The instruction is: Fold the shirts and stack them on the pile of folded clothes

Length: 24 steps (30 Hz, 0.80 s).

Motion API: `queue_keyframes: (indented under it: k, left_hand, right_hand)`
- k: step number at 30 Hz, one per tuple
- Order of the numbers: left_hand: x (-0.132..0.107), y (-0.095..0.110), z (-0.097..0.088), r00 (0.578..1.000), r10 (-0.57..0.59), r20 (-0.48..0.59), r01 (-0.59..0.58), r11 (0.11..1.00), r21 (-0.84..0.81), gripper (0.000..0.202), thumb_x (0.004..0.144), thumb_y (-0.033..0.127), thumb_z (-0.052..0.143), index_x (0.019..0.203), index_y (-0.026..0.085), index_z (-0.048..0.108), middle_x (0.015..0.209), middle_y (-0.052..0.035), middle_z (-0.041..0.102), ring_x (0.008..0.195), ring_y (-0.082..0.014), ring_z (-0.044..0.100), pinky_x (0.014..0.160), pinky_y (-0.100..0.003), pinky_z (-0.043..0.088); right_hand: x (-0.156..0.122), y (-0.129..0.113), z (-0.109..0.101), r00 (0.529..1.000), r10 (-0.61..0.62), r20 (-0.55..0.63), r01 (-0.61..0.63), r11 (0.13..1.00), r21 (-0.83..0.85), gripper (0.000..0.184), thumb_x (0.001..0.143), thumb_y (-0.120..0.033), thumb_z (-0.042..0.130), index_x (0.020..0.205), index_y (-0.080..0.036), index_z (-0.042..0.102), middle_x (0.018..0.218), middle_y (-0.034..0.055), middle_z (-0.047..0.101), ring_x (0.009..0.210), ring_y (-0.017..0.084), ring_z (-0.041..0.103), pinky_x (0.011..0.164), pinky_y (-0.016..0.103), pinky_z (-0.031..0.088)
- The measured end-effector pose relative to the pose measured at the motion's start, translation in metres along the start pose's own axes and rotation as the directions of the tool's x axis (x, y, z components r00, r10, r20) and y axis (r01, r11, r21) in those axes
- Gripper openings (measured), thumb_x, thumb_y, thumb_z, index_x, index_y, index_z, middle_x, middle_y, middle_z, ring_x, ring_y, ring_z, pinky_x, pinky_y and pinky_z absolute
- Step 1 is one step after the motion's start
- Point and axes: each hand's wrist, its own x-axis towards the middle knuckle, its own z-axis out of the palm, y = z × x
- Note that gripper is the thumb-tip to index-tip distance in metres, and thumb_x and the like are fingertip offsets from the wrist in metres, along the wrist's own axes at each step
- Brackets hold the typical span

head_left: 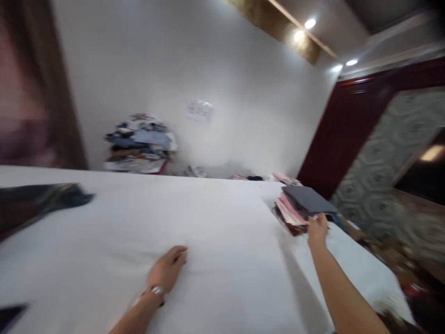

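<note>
Landmark: the stack of folded cloth [288, 214], which sits on the white surface [215, 264], ahead and to the wearer's right. Its top piece, a dark grey folded cloth [308, 198], seems to have its longer axis slanting from the far left to the near right. Right hand [317, 228] clearly the nearer of the two: arm extended, fingertips at the stack's near edge, just under the grey piece. Fingers bent, thumb side toward the cloth; blur hides whether they pinch a layer or merely touch, so the grip cannot be told. Left hand [169, 268] well apart, to the left of the stack and nearer the wearer, fingers loosely curled, no cloth seen in it; whether thumb and fingertips meet cannot be told. From this hand the stack lies forward and right, across bare white. A dark cloth [45, 202] lies far left of the stack; a heap of clothes [142, 144], also left, stands beyond it by the wall.
</note>
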Motion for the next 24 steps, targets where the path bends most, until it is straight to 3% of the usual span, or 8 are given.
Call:
queue_keyframes:
  k: [3,5,7,10,12,15,19,24]
  left_hand:
    - [-0.009,0.007,0.006,0.999,0.019,-0.029,-0.018,0.999,0.033,0.023,0.082,0.027,0.049,0.096,0.026,0.067,0.084,0.0014,0.073,0.084,-0.0175,0.066,0.073,-0.026,0.047]
    - [-0.010,0.008,0.009,1.000,0.021,-0.013,-0.021,0.999,0.026,0.026,0.082,0.026,0.047,0.099,0.025,0.067,0.087,-0.0012,0.073,0.086,-0.0175,0.066,0.075,-0.027,0.047]
    - [-0.011,0.008,0.011,1.000,0.004,-0.012,-0.003,1.000,0.018,0.029,0.081,0.027,0.048,0.102,0.024,0.068,0.088,-0.0031,0.073,0.087,-0.0185,0.066,0.076,-0.028,0.047]
    - [-0.015,0.008,0.011,0.999,-0.018,-0.034,0.018,1.000,-0.007,0.029,0.080,0.028,0.050,0.101,0.024,0.069,0.088,-0.0032,0.073,0.086,-0.0191,0.066,0.078,-0.030,0.048]
    - [-0.019,0.010,0.011,0.999,-0.025,-0.037,0.024,0.999,-0.039,0.028,0.079,0.027,0.051,0.101,0.025,0.069,0.088,-0.0032,0.074,0.085,-0.0188,0.066,0.078,-0.030,0.049]
    - [-0.024,0.015,0.010,0.999,-0.044,-0.019,0.042,0.994,-0.098,0.029,0.080,0.024,0.050,0.103,0.024,0.068,0.088,-0.0040,0.074,0.078,-0.0168,0.067,0.069,-0.028,0.052]
    - [-0.016,0.025,-0.012,0.998,-0.060,-0.015,0.058,0.991,-0.117,0.029,0.080,0.018,0.050,0.105,0.018,0.066,0.084,-0.0048,0.074,0.062,-0.0134,0.066,0.055,-0.023,0.051]
    - [0.001,0.016,-0.119,0.959,0.024,-0.283,-0.015,0.999,0.033,0.030,0.084,0.026,0.052,0.112,0.023,0.064,0.113,-0.0051,0.068,0.102,-0.0165,0.063,0.090,-0.028,0.049]
  right_hand:
    - [-0.067,0.021,0.018,0.962,0.093,0.256,-0.097,0.995,0.003,0.063,0.059,-0.047,0.063,0.115,-0.018,0.061,0.125,0.0122,0.061,0.121,0.031,0.052,0.107,0.044,0.037]
    - [-0.121,0.024,0.034,0.770,0.120,0.627,-0.142,0.990,-0.015,0.054,0.056,-0.047,0.067,0.103,-0.019,0.067,0.115,0.0120,0.067,0.114,0.033,0.059,0.099,0.044,0.046]
    - [-0.176,0.013,0.050,0.576,0.152,0.803,-0.101,0.988,-0.114,0.044,0.057,-0.046,0.068,0.095,-0.025,0.072,0.106,0.0097,0.071,0.106,0.034,0.064,0.093,0.045,0.051]
    - [-0.246,-0.022,0.073,0.335,0.088,0.938,0.046,0.993,-0.109,0.033,0.061,-0.044,0.065,0.093,-0.041,0.073,0.109,0.0034,0.071,0.108,0.030,0.064,0.094,0.040,0.051]
    - [-0.275,-0.043,0.087,0.251,0.003,0.968,0.105,0.994,-0.031,0.032,0.062,-0.041,0.065,0.092,-0.047,0.071,0.114,0.0017,0.069,0.114,0.028,0.060,0.098,0.037,0.047]
    - [-0.297,-0.054,0.107,0.202,-0.070,0.977,0.125,0.991,0.045,0.035,0.063,-0.037,0.065,0.095,-0.046,0.070,0.118,0.0036,0.067,0.118,0.028,0.057,0.100,0.036,0.045]
    - [-0.304,-0.034,0.123,0.241,-0.089,0.966,0.202,0.979,0.039,0.032,0.062,-0.041,0.066,0.093,-0.039,0.072,0.114,0.0077,0.069,0.113,0.032,0.060,0.100,0.038,0.046]
    - [-0.303,-0.001,0.126,0.219,-0.264,0.939,0.340,0.923,0.179,0.036,0.063,-0.047,0.062,0.091,-0.028,0.075,0.118,0.0076,0.068,0.116,0.036,0.058,0.105,0.047,0.041]
